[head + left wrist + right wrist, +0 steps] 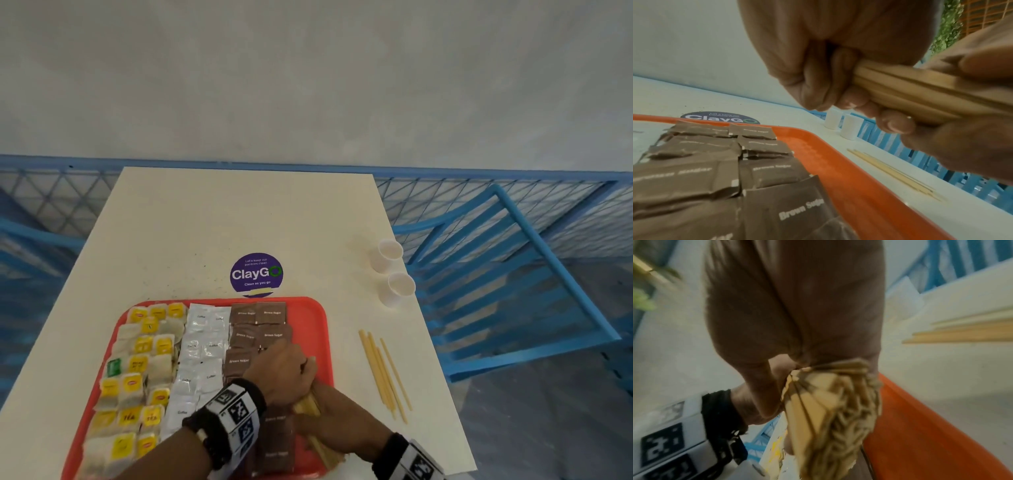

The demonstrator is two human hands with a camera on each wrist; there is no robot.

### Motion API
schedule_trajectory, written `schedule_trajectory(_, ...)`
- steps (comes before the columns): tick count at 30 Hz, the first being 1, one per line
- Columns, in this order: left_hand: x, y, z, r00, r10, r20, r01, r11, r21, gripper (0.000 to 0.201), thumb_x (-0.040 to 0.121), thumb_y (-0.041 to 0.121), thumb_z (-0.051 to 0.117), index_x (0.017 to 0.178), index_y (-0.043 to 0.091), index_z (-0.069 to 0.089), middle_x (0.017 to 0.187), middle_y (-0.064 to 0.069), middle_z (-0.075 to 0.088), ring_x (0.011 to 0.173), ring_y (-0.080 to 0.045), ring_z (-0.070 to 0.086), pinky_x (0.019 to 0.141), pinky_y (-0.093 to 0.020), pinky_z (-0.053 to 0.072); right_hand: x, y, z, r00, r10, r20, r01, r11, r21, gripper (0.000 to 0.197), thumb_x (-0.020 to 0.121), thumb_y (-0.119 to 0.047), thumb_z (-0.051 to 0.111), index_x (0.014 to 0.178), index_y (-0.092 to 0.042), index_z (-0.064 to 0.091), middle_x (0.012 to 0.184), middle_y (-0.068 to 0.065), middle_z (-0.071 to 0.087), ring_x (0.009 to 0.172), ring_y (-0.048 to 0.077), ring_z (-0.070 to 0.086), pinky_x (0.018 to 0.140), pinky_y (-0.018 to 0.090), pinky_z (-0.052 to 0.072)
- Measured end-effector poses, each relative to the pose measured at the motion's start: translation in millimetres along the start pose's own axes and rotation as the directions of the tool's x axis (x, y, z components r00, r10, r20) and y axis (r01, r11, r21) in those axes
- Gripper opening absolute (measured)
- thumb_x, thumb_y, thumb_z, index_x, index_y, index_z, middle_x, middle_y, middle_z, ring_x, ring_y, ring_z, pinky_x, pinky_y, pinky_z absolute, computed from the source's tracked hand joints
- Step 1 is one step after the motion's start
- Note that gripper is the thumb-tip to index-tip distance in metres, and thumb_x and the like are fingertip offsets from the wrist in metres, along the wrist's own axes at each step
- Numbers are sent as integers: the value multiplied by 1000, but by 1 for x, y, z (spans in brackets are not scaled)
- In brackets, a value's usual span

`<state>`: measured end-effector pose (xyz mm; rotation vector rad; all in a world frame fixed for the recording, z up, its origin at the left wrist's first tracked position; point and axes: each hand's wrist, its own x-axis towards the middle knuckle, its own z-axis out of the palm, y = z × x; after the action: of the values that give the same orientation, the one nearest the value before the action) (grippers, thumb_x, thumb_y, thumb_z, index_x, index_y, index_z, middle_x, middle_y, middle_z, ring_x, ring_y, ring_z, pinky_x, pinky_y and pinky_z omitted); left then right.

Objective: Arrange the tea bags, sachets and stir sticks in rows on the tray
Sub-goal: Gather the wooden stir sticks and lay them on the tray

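Observation:
Over the right side of the red tray [317, 318], both hands grip one bundle of wooden stir sticks [306, 406]. My left hand [287, 370] curls its fingers round the bundle's far end [920, 91]. My right hand [335, 425] grips the near part, and the stick ends [828, 410] jut out below it. On the tray lie yellow-tagged tea bags [137, 383] at left, white sachets [200, 359] in the middle and brown sugar sachets [258, 313] on the right. Several loose stir sticks [383, 373] lie on the table right of the tray.
Two white paper cups [390, 255] [400, 289] stand near the table's right edge. A round purple sticker [256, 274] sits just beyond the tray. A blue chair [513, 274] and blue railing [68, 192] border the cream table [239, 212].

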<state>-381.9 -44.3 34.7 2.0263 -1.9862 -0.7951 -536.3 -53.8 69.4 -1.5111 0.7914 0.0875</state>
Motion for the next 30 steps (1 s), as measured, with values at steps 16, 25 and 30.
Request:
schedule_trajectory(16,7,-1,7,866,-461,194,485,676,-554,35,96,49,54,80,19,60,90,-5,71,87,-24,70,86,-40,57,72,47,3,880,245,-408,-353,910,-215,39,94,-38,46,116,-8,56,112,13,65,98,27,65,83,36,54)
schedule_trajectory(25,23,-4,23,864,-466,189,502,779,-376,17,91,14,57,80,9,69,91,-7,71,85,-24,65,72,-27,47,82,31,20,749,325,-577,-553,787,-274,53,91,-29,59,131,-6,33,133,12,48,121,29,55,96,38,47)
schedule_trajectory(30,24,-10,22,868,-461,187,497,798,-340,26,89,9,57,63,10,58,77,-9,66,81,-27,65,67,-25,43,78,25,18,757,264,-598,-566,722,-398,47,92,-27,56,131,-5,41,130,12,48,120,29,52,94,36,48)
